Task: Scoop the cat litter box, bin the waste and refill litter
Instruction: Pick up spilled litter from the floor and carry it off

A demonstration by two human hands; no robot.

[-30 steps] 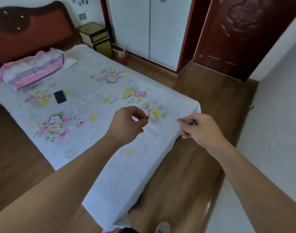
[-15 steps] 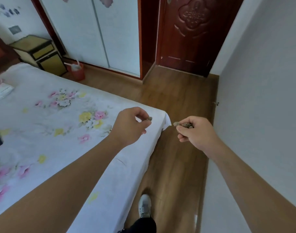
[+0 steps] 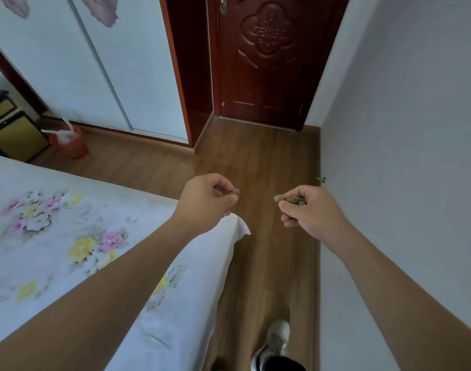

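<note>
head view: both hands held out over the floor past the bed corner, each holding grey-brown litter clumps.
left hand [image 3: 204, 204], at centre frame, has its fingers curled, with thumb and fingertips nipping a single small clump [image 3: 235, 192]. right hand [image 3: 312, 210], just right of centre, is curled round a small heap of clumps [image 3: 292, 200], one poking out toward the left. the hands are near each other but apart, above the wooden floor [image 3: 261, 162]. the flowered bed [image 3: 68, 250] fills the lower left, its sheet corner just below the left hand. a red bin [image 3: 71, 144] with a white liner stands on the floor at the left edge beside a yellow nightstand [image 3: 9, 129], well apart from the hands. a dark red door [image 3: 266, 62] is at top centre and a pale shoe [image 3: 278, 336] at the bottom edge.
</note>
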